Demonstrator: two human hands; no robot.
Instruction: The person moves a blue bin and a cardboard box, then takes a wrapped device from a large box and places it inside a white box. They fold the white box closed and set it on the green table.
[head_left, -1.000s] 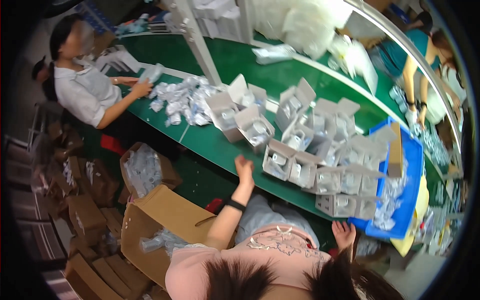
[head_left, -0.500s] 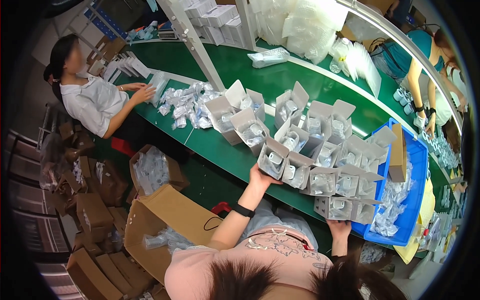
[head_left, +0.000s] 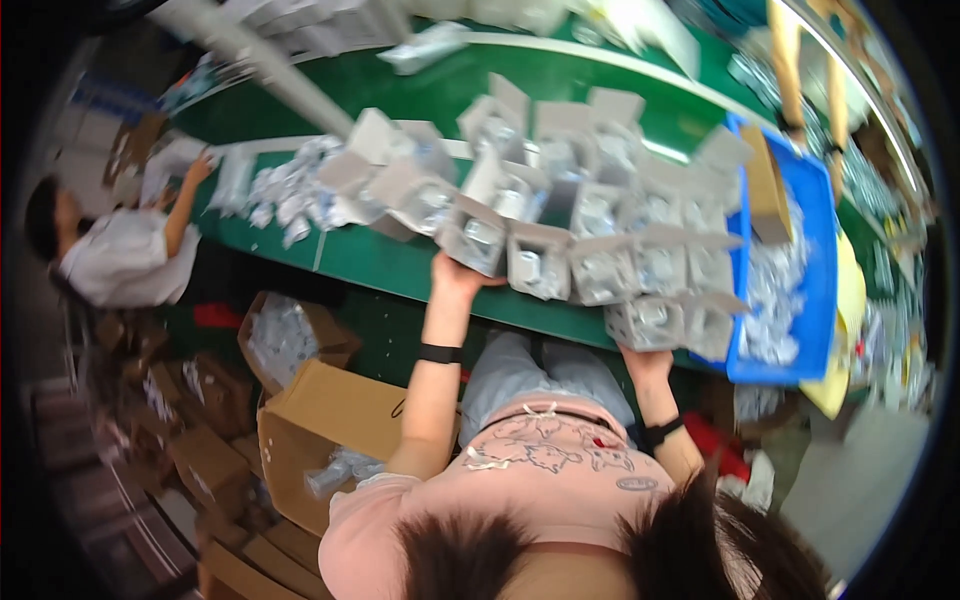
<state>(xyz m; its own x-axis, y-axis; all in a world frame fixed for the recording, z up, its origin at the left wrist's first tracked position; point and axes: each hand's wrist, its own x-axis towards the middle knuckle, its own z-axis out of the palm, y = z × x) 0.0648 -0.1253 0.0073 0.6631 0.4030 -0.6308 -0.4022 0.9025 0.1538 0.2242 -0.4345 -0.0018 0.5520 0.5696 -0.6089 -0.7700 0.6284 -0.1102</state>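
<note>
Several small light-grey cardboard boxes stand in a cluster with flaps up, each holding a white item in clear plastic. My left hand (head_left: pixel 458 275) grips the lower near side of the front-left box (head_left: pixel 478 236), thumb along its base. My right hand (head_left: pixel 647 364) holds the lower edge of a box (head_left: pixel 652 324) at the near right of the cluster; its fingers are mostly hidden beneath. Between them, another open box (head_left: pixel 540 262) leans against its neighbours. The cluster rests on the green table (head_left: pixel 380 272). Motion blurs the picture somewhat.
Bagged white items (head_left: pixel 295 195) lie in a pile left of the boxes. At the right stands a blue bin (head_left: pixel 735 362) with bagged pieces and a brown carton (head_left: pixel 764 190). Open brown cartons (head_left: pixel 330 405) stand at my left. A co-worker (head_left: pixel 125 250) sits at far left; another's arms (head_left: pixel 790 80) reach in at upper right.
My view has swung, so the table and boxes sit higher and further left. Both hands stay on their boxes. The seated co-worker's arm now reaches away across the table.
</note>
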